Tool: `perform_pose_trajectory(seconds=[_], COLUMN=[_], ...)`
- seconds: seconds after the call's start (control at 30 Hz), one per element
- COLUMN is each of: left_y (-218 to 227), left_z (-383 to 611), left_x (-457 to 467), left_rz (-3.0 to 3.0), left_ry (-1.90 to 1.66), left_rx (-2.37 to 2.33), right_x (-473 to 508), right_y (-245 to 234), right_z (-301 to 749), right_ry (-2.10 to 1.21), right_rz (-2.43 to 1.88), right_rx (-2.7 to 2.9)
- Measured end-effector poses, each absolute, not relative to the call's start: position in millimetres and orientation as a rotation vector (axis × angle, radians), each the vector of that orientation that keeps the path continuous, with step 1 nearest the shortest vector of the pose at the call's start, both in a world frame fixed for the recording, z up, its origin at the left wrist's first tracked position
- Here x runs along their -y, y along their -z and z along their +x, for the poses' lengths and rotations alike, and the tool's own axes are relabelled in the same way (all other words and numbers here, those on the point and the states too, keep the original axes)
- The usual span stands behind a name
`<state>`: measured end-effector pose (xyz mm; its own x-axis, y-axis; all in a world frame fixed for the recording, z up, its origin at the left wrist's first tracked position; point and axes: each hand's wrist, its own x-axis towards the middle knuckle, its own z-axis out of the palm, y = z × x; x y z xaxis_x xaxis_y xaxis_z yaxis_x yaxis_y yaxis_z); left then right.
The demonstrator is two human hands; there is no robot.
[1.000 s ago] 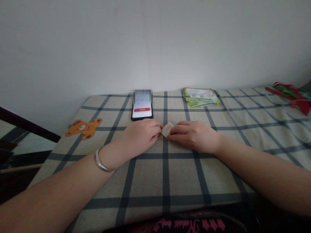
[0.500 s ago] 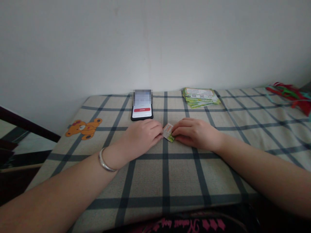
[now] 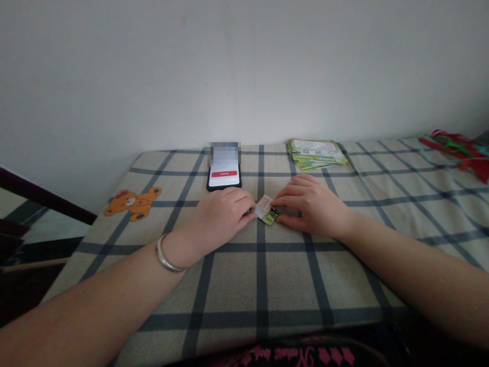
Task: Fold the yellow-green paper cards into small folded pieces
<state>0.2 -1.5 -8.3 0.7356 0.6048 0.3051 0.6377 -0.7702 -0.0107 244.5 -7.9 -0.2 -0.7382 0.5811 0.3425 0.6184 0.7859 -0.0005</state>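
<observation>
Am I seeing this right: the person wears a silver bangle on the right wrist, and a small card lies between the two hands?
Not quite: the silver bangle is on the left wrist, not the right, as the head view shows. The small card does lie between the left hand and right hand.

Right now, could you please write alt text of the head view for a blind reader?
The left hand and right hand meet at a small printed card on a checked cloth. A phone and a stack of green leaflets lie beyond them.
</observation>
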Motion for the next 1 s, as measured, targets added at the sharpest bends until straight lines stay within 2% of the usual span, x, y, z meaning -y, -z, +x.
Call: perform_pose_trajectory(seconds=[0.6,1.0], left_y=[8,11], left_z=[1,-2], left_x=[1,-1], left_rz=[-2.776,-2.649], left_ry=[0.478,0.405], left_rx=[0.880,0.690], right_x=[1,12], right_y=[4,3], right_z=[249,238], right_ry=[0.001,0.228], right_rz=[-0.794,-0.845], right_rx=[2.679,2.720])
